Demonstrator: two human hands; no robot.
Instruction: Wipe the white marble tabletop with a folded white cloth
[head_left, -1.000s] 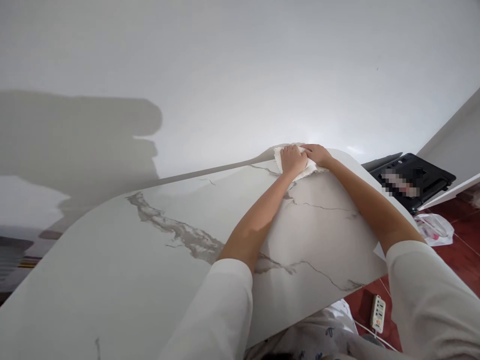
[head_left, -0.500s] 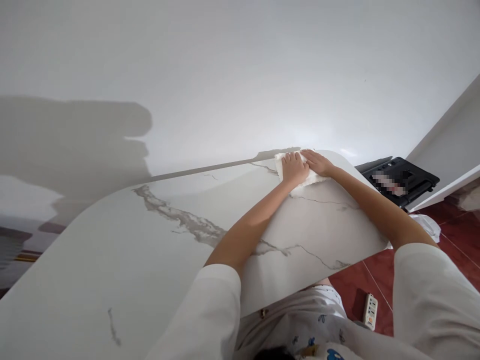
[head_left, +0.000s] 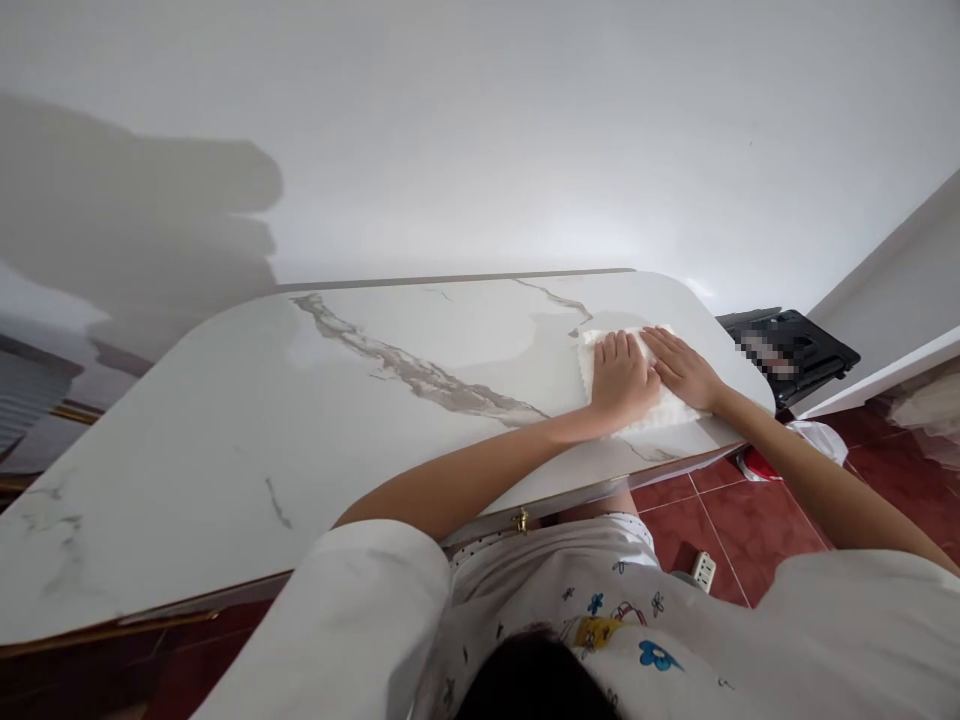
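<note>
A white cloth [head_left: 671, 412] lies on the white marble tabletop [head_left: 315, 420] near its right end. My left hand [head_left: 622, 380] lies flat on the cloth's left part, fingers stretched out and pressed down. My right hand [head_left: 684, 368] rests flat beside it on the cloth's right part, fingers extended too. Both hands cover most of the cloth, so only its edges show. Both forearms reach across the table's near edge in white sleeves.
The table stands against a white wall [head_left: 480, 130]. To the right sits a black device [head_left: 791, 352] on a low surface. On the red tiled floor [head_left: 720, 520] lie a white power strip [head_left: 702, 570] and a plastic bag [head_left: 814, 440].
Both hands have slid the cloth from the table's far edge toward the near right part of the top. The view has tilted down and back.
</note>
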